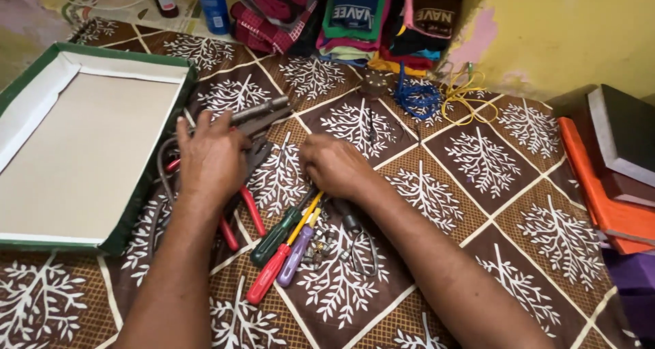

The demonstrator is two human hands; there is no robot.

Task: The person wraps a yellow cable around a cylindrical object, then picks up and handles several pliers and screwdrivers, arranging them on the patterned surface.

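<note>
A: What are the fingers doing?

B: The left hand (210,159) lies palm down with its fingers spread loosely over a heap of metal tools (263,117), touching them. Whether it grips anything I cannot tell; the palm hides it. The right hand (334,166) is curled, knuckles up, its fingers bent down onto the tips of the screwdrivers (286,243). I cannot tell whether it is clamped on one.

A: What are those things made of?

B: The screwdrivers have smooth plastic handles: one green, one red, one purple, and a thin yellow one. They fan out from under the right hand toward the person. The pliers (242,216) have red coated handles that stick out below the left hand. The heap above it is dull grey steel.

A: And around them?

B: All of it rests on a brown cloth (477,185) printed with white trees. A shallow cardboard box (82,137) with green edges sits just left of the left hand. Blue and yellow wires (437,96) lie well beyond the right hand, near folded clothes (348,21).
</note>
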